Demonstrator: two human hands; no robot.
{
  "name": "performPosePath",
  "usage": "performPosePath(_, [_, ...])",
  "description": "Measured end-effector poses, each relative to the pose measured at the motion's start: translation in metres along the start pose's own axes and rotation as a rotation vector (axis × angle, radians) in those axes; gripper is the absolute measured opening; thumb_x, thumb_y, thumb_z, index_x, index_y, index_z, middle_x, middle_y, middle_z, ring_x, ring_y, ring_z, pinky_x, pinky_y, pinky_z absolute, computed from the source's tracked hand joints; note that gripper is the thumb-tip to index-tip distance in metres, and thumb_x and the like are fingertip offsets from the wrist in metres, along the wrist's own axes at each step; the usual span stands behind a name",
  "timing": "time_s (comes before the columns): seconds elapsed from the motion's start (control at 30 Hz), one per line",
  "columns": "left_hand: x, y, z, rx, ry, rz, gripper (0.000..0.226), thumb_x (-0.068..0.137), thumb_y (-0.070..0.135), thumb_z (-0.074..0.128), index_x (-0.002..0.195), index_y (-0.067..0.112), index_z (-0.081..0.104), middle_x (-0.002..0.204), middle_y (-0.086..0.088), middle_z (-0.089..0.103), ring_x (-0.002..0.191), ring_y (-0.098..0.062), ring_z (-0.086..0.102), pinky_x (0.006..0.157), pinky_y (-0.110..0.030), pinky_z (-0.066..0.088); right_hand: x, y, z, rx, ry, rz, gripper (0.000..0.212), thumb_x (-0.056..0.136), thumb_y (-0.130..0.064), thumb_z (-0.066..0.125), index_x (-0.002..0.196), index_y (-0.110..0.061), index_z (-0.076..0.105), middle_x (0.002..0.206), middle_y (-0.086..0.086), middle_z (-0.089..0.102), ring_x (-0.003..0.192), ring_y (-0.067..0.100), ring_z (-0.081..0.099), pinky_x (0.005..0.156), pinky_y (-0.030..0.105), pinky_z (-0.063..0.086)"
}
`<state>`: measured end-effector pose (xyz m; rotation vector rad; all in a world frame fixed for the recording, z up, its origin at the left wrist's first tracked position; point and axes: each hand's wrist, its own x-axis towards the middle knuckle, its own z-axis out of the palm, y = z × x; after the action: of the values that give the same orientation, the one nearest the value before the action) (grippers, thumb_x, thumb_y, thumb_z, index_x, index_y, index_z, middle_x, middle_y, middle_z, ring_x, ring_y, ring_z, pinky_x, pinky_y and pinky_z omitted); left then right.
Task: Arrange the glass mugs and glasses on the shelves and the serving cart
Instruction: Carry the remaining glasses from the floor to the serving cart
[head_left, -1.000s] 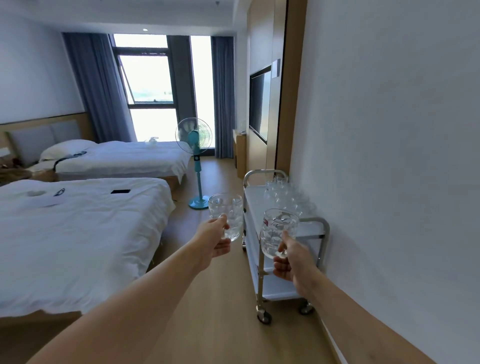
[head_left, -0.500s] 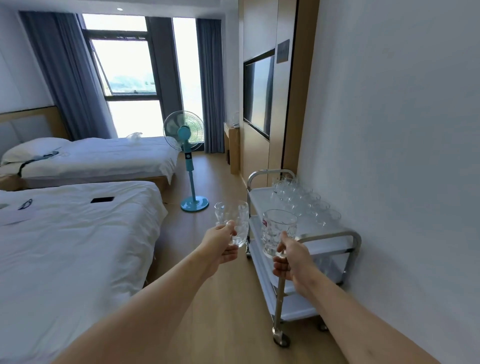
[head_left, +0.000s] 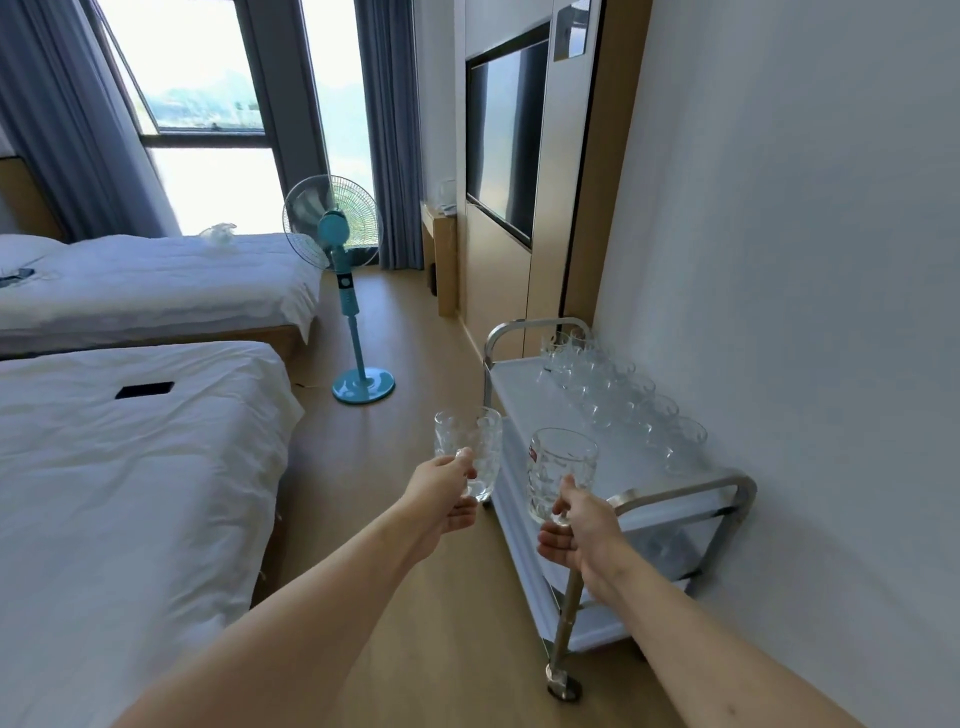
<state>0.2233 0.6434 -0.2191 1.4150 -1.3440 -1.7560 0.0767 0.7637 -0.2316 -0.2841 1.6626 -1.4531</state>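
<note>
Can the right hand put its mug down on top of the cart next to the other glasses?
Probably yes. The right hand grips a glass mug just at the near end of the serving cart, whose top is bare on this side; the glasses stand along the wall side. Only the near handle rail needs clearing.

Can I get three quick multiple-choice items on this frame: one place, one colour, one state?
1. Where do the grouped glasses stand on the serving cart?
A. Top shelf, along the wall side
B. Bottom shelf
C. On the floor beside it

2. What colour is the standing fan?
A. Red
B. Teal
C. Black

3. What is the right hand doing?
A. Hanging idle
B. Pushing the cart rail
C. Holding a glass mug

Key: 1 A, the glasses line the top shelf's wall edge. 2 B, its motor housing, pole and base are teal. 3 C, its fingers curl round the mug's handle; the left hand holds another mug.
</note>
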Motion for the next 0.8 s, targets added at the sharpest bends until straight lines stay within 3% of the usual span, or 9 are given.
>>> performPosePath(0.4, [0.158, 0.031, 0.050, 0.032, -0.036, -0.067, 0.037, 0.100, 0.046, 0.056, 0.098, 0.011, 0.067, 0.085, -0.013, 0.066, 0.070, -0.025, 0.063, 0.076, -0.039, 0.062, 0.160, -0.033, 0.022, 0.012, 0.031, 0.108, 0.042, 0.105, -0.043, 0.046, 0.092, -0.005, 0.055, 0.073, 0.016, 0.059, 0.064, 0.030, 0.062, 0.076, 0.049, 0.062])
performPosePath(0.5, [0.193, 0.037, 0.063, 0.031, -0.054, -0.070, 0.034, 0.099, 0.045, 0.057, 0.095, 0.013, 0.066, 0.083, -0.011, 0.065, 0.067, -0.023, 0.062, 0.076, -0.039, 0.062, 0.198, -0.040, 0.023, 0.027, 0.061, 0.118, 0.040, 0.105, -0.042, 0.046, 0.091, -0.006, 0.054, 0.068, 0.013, 0.054, 0.060, 0.027, 0.059, 0.071, 0.045, 0.062])
performPosePath(0.67, [0.239, 0.040, 0.086, 0.023, -0.099, -0.115, 0.035, 0.098, 0.043, 0.059, 0.094, 0.009, 0.065, 0.075, -0.011, 0.059, 0.058, -0.022, 0.055, 0.063, -0.032, 0.057, 0.241, -0.045, 0.021, 0.039, 0.106, 0.153, 0.042, 0.105, -0.043, 0.045, 0.095, -0.005, 0.056, 0.071, 0.014, 0.056, 0.061, 0.028, 0.061, 0.068, 0.043, 0.063])
performPosePath(0.8, [0.278, 0.044, 0.104, 0.048, -0.183, -0.138, 0.035, 0.099, 0.042, 0.060, 0.095, 0.007, 0.064, 0.072, -0.012, 0.055, 0.057, -0.022, 0.051, 0.062, -0.033, 0.052, 0.269, -0.047, 0.018, 0.072, 0.181, 0.175, 0.040, 0.106, -0.042, 0.045, 0.093, -0.006, 0.055, 0.078, 0.017, 0.057, 0.065, 0.029, 0.061, 0.068, 0.043, 0.063])
